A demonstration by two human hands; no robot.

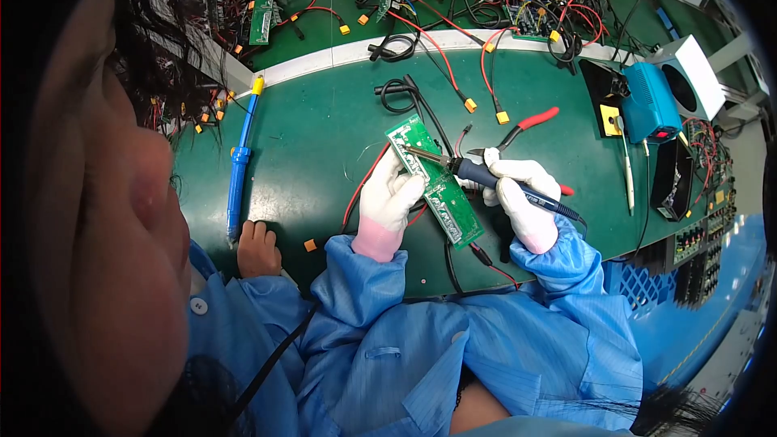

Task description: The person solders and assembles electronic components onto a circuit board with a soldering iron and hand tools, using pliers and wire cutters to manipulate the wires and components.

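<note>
My left hand [387, 204], in a white glove, holds a long green circuit board [450, 202] tilted on the green mat. My right hand [522, 198], also gloved, grips a dark blue soldering iron [468, 168] like a pen. Its metal tip rests on the upper end of the board. Red and black wires run from under the board toward me. Red-handled cutters [530, 121] lie just behind my right hand, their jaws close to the iron.
A blue suction pump tool [237, 168] lies at the left, with another person's bare hand [257, 248] at its near end. A blue soldering station [650, 105], yellow sponge [609, 120] and white box [698, 74] stand at right. Wires with yellow connectors [470, 104] and more boards [263, 8] fill the back.
</note>
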